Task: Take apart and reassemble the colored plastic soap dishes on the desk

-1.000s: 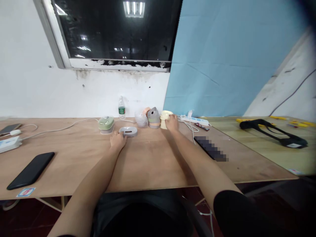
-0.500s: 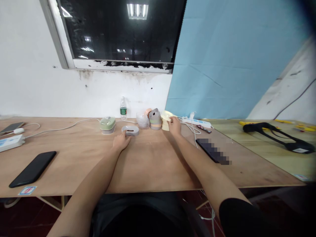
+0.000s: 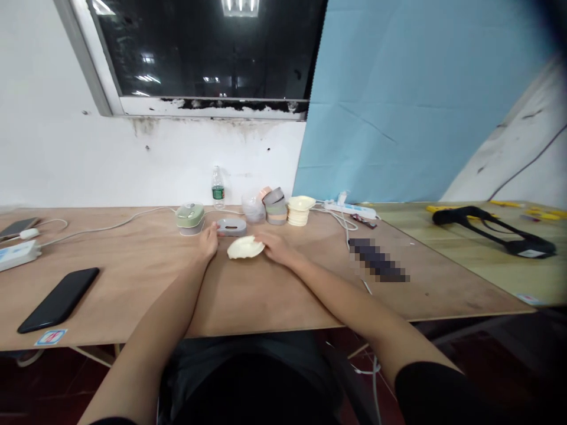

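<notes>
My right hand (image 3: 275, 247) grips the right edge of a cream shallow dish with a wavy rim (image 3: 245, 248), held tilted above the table. My left hand (image 3: 208, 241) has its fingers closed at the left end of a grey oval tray (image 3: 233, 228) with a dark slot in it. Behind and to the right stands a stack of similar cream dishes (image 3: 299, 216). Left of the stack are grey, green and peach stacked pieces (image 3: 276, 213) and clear cups or bowls (image 3: 253, 210). A green-lidded box (image 3: 190, 216) sits left of the grey tray.
A plastic bottle (image 3: 218, 190) stands by the wall. Phones (image 3: 58, 299) lie at the left front and right. Power strips (image 3: 349, 209) with white cables rest at both sides. A black framed object (image 3: 496, 233) lies on the adjoining table at right.
My right hand has lifted one cream dish off the stack and brought it left and nearer, in front of the grey tray. My left hand has shifted slightly at the tray's left end.
</notes>
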The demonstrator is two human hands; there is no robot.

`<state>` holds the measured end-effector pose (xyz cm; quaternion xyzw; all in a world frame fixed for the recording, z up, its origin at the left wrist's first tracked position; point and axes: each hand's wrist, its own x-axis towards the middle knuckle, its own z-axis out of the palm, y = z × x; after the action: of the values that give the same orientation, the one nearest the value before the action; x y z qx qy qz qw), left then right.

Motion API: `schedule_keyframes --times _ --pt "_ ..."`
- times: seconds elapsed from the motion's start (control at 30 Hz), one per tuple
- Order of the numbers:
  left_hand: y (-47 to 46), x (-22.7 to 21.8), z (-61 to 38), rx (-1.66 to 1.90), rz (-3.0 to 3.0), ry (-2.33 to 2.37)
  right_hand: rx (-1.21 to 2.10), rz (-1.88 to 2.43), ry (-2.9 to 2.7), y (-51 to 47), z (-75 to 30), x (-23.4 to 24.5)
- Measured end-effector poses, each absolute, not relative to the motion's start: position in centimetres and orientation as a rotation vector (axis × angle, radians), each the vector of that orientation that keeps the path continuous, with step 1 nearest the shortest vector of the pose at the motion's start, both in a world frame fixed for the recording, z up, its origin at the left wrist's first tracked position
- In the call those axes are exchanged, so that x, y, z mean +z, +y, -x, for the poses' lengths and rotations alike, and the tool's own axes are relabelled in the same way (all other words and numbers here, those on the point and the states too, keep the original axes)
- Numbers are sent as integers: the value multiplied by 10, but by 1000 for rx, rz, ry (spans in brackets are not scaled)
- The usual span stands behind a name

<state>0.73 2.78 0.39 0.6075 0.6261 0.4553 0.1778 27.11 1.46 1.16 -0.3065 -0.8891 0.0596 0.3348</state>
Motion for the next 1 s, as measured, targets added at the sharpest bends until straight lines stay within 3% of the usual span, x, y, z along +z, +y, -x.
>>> schedule_keyframes --times 0.37,0.53,0.77,1.0 --pt "19 6 0 908 -2161 1679 732 883 -2462 21 -279 7" --pt "19 0 -4 796 -2375 1693 694 986 -2552 10 -275 12" --pt "34 -2 -3 938 -2414 2010 545 946 -2568 10 -275 10" --pt "32 1 -6 615 -2377 2092 525 916 -2586 15 -276 5"
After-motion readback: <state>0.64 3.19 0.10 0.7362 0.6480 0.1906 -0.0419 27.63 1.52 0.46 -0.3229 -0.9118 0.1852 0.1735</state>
